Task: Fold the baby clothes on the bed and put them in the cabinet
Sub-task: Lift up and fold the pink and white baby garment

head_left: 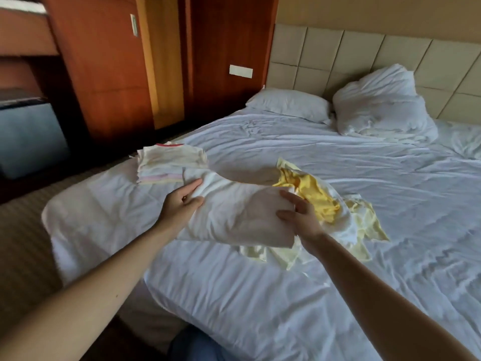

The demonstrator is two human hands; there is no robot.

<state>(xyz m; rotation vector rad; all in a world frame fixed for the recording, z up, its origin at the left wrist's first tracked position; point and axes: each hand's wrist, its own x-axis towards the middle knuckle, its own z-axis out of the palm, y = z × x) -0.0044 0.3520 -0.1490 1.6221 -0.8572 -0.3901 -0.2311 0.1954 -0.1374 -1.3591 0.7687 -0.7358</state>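
2 edges of the white baby garment, mid-frame over the bed, are pinched by the left hand and right hand. Slack grip could drop its fold onto the yellow clothes alongside.

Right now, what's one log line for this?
left hand: grips white garment | right hand: grips it too | folded stack: on bed | yellow clothes: unfolded

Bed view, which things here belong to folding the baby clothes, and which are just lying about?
Job in hand: white garment, gripped by left hand and right hand; folded stack; unfolded yellow clothes; bed; wooden cabinet.
Just lying about: flat pillow; rumpled pillow; padded headboard; wall plate.
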